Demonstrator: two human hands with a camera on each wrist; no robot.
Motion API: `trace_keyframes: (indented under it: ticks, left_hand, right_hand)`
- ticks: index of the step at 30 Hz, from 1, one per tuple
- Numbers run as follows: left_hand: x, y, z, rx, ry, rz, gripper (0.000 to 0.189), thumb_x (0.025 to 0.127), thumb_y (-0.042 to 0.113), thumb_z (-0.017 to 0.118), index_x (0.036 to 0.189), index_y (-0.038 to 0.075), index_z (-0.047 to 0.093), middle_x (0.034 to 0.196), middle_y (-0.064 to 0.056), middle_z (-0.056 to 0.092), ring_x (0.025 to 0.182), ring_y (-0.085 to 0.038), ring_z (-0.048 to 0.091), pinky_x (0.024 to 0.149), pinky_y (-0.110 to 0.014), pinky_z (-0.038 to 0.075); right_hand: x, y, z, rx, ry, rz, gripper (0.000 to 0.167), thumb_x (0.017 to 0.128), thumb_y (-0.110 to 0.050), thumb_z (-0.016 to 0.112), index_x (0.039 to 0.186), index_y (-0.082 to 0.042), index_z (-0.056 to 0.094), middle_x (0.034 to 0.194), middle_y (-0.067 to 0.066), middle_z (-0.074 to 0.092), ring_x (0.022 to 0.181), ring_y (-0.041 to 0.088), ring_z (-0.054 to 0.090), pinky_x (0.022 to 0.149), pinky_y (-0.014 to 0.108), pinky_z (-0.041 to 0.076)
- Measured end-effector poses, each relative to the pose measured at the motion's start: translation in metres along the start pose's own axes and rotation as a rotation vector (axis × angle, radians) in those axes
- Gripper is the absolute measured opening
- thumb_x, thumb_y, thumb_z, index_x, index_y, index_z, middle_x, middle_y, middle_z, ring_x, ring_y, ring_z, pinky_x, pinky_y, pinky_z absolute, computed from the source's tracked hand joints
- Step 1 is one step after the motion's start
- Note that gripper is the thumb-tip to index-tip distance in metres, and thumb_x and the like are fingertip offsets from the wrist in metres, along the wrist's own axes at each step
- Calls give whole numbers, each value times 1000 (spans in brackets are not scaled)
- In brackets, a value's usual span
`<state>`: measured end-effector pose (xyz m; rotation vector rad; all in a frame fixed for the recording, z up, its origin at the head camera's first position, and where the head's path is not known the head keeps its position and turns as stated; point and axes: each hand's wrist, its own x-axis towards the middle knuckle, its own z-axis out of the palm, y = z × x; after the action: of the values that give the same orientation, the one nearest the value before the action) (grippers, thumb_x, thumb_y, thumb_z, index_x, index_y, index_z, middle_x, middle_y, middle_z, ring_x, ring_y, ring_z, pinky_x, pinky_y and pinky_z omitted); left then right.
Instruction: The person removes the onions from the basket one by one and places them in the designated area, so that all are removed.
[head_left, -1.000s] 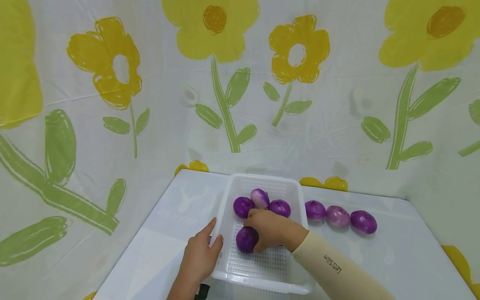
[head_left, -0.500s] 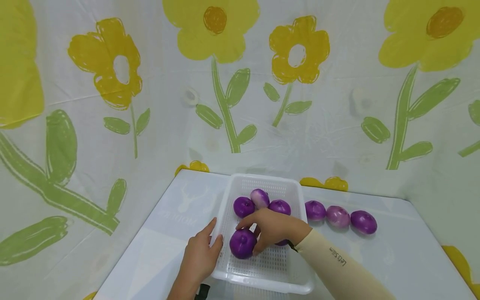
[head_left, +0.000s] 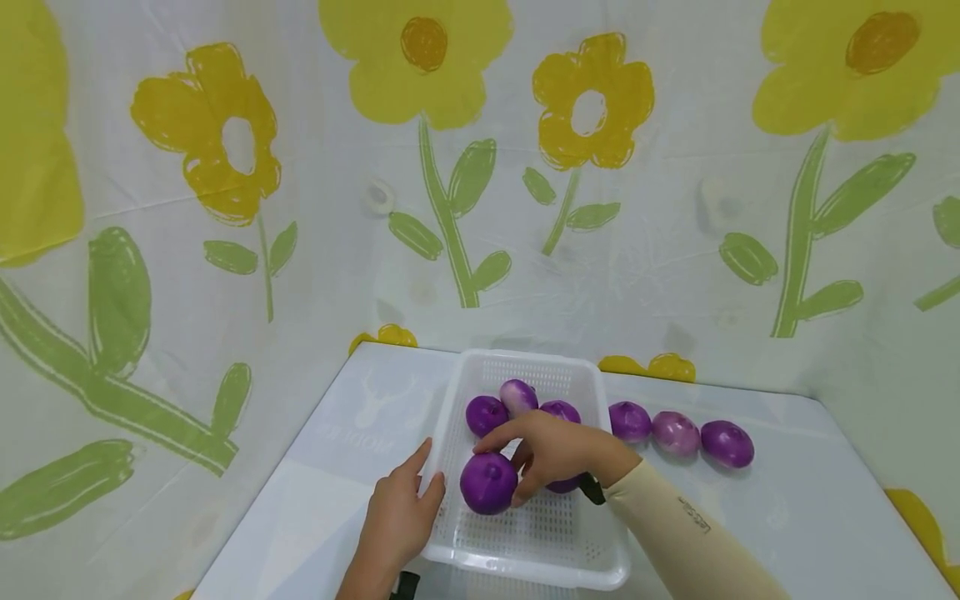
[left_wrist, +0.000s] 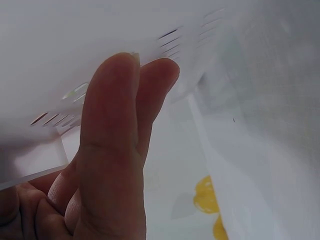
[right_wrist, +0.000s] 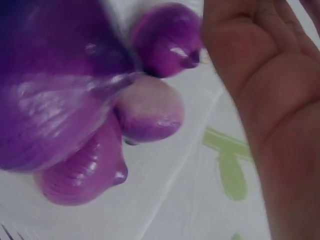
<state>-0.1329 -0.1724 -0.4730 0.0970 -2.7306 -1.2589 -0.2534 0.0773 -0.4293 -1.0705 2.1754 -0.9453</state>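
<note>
My right hand [head_left: 555, 450] holds a purple onion [head_left: 489, 483] between fingers and thumb over the front part of the white basket [head_left: 525, 577]. That onion [right_wrist: 55, 90] looms large in the right wrist view. Behind it in the basket sit a purple onion [head_left: 486, 415], a paler onion [head_left: 518, 397] and another purple onion [head_left: 560, 409]. One more onion [head_left: 564, 484] is partly hidden under my right hand. At the basket's left side, my left hand [head_left: 401, 508] holds the rim; in the left wrist view its foremost finger [left_wrist: 112, 145] lies straight along the slotted wall.
Three onions stand in a row on the table to the right of the basket: one purple [head_left: 630, 422], one pinkish [head_left: 676, 433] and one dark purple [head_left: 727, 444]. A flower-printed curtain [head_left: 645, 300] rises behind the white table [head_left: 787, 500].
My right hand and the purple onion have come a little toward the front of the basket, the onion also slightly left. My left hand has stayed at the rim.
</note>
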Motion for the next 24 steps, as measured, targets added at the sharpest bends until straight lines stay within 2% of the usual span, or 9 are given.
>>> trace_keyframes:
  ticks: [7, 13, 18, 24]
  left_hand:
    - [0, 1, 1, 2, 11, 3, 57, 102, 24, 68, 155, 7, 54, 121, -29, 72, 106, -34, 74, 79, -51, 61]
    - [0, 2, 1, -14, 11, -2, 57, 102, 23, 69, 154, 5, 54, 120, -30, 71, 105, -35, 74, 75, -50, 62]
    - [0, 3, 2, -11, 5, -16, 57, 102, 24, 69, 155, 7, 54, 122, -31, 70, 107, -37, 73, 76, -51, 61]
    - [0, 2, 1, -14, -5, -16, 57, 103, 23, 69, 155, 7, 53, 126, -32, 68, 109, -39, 72, 78, -53, 61]
  right_hand:
    - [-20, -11, -11, 21, 43, -77, 74, 72, -15, 99, 138, -34, 70, 123, -12, 71, 89, 13, 76, 79, 31, 61]
    - [-51, -15, -23, 56, 159, -144, 74, 76, -21, 98, 143, -28, 67, 129, -5, 70, 94, 19, 76, 84, 37, 62]
    - [-88, -7, -27, 67, 268, -153, 76, 79, -25, 96, 148, -23, 63, 136, 0, 68, 100, 21, 75, 84, 39, 62]
    - [-126, 13, -22, 71, 379, -107, 76, 79, -25, 96, 147, -25, 63, 132, 1, 68, 98, 21, 75, 84, 38, 62]
